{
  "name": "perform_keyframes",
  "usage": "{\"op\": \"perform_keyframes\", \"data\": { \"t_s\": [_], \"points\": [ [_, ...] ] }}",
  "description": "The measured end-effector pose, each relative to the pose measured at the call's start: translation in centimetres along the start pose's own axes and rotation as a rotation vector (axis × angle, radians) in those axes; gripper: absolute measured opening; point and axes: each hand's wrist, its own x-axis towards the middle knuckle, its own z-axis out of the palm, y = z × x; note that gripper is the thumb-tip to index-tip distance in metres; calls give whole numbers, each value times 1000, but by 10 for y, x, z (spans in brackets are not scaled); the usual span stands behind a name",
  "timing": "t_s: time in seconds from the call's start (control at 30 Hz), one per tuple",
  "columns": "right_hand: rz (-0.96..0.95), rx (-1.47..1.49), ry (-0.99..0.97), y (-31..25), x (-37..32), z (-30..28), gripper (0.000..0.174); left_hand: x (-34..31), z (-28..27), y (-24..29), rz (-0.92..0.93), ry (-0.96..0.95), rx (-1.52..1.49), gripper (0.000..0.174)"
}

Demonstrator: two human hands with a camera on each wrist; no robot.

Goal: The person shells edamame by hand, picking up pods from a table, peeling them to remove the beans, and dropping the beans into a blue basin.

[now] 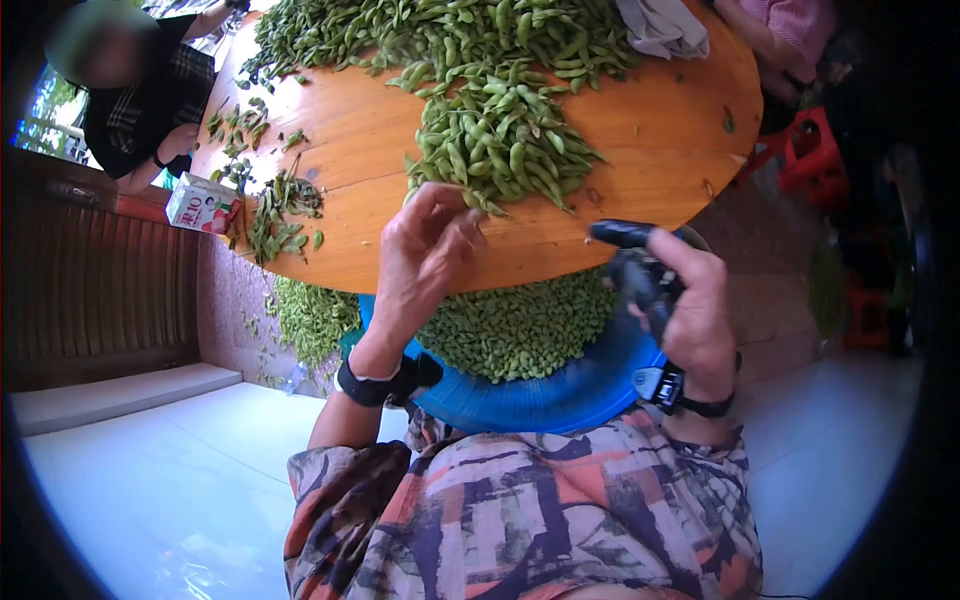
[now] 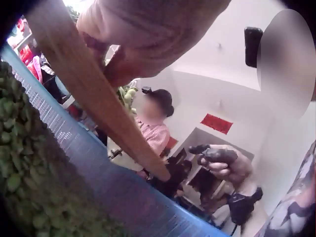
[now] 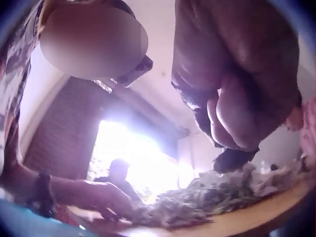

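Note:
My left hand [image 1: 425, 255] is at the table's near edge, its bent fingers right at the closest edamame pods [image 1: 510, 145] of a small heap. In the left wrist view, green pods [image 2: 129, 95] show beside its fingers; I cannot tell whether it grips one. To the right, my right hand [image 1: 695, 300] is above the basin's rim, blurred, with black coverings on the thumb and index finger [image 1: 620, 234]. The index points forward, apart from the thumb, and no pod shows between them. Below both hands, a blue basin [image 1: 560, 412] contains many shelled green beans [image 1: 520, 330].
A larger pod pile covers the far side of the round wooden table [image 1: 660, 150], beside a pale cloth [image 1: 665, 28]. Leafy scraps [image 1: 280, 205] and a carton [image 1: 200, 203] lie left. Empty pods [image 1: 315, 320] heap on the floor. Two people sit across; red stools [image 1: 812, 160] stand right.

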Motion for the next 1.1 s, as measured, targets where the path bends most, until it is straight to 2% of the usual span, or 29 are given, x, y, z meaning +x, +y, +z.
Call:
{"op": "perform_keyframes", "data": {
  "t_s": [0.03,0.1,0.2,0.27,0.3,0.33,0.4,0.53,0.6,0.63,0.7,0.73,0.83,0.87,0.9,0.93,1.03,1.07,1.1],
  "points": [
    [178,133,-51,-11,5,10,34,-6,2,1,-2,-3,0,16],
    [155,89,-107,-6,14,28,31,-20,7,5,-130,-200,-344,15],
    [122,104,-134,4,19,43,23,-34,19,4,-169,-171,-500,10],
    [298,390,-259,6,19,46,16,-37,26,-3,-129,-127,-488,11],
    [328,555,-280,12,18,46,12,-38,29,-5,-87,-84,-471,12],
    [332,552,-280,14,17,46,12,-39,31,-5,-89,-84,-475,12],
    [418,869,-289,18,15,48,12,-40,34,-4,-81,-33,-445,18],
    [355,767,-296,21,14,51,13,-40,31,-8,-91,-62,-438,18],
    [328,583,-252,17,14,53,14,-40,30,-11,-116,-68,-384,21],
    [331,584,-253,17,13,53,14,-40,30,-11,-120,-67,-384,21],
    [159,410,-249,21,11,53,16,-41,29,-12,-149,-86,-471,24],
    [161,411,-248,23,11,52,16,-41,28,-10,-151,-87,-470,24],
    [234,595,-312,32,10,46,15,-43,29,-13,-347,-206,-713,29],
    [234,677,-374,37,11,43,16,-43,30,-15,-351,-208,-711,29],
    [234,759,-437,40,12,41,16,-43,30,-16,-370,-259,-838,29],
    [236,760,-436,41,12,41,16,-44,31,-18,-385,-310,-965,30],
    [254,702,-435,35,13,37,15,-45,32,-26,-393,-360,-958,35],
    [243,568,-370,29,10,37,13,-45,34,-25,-395,-361,-959,35],
    [233,434,-305,25,8,38,12,-46,36,-23,-347,-312,-804,36]
  ]
}}
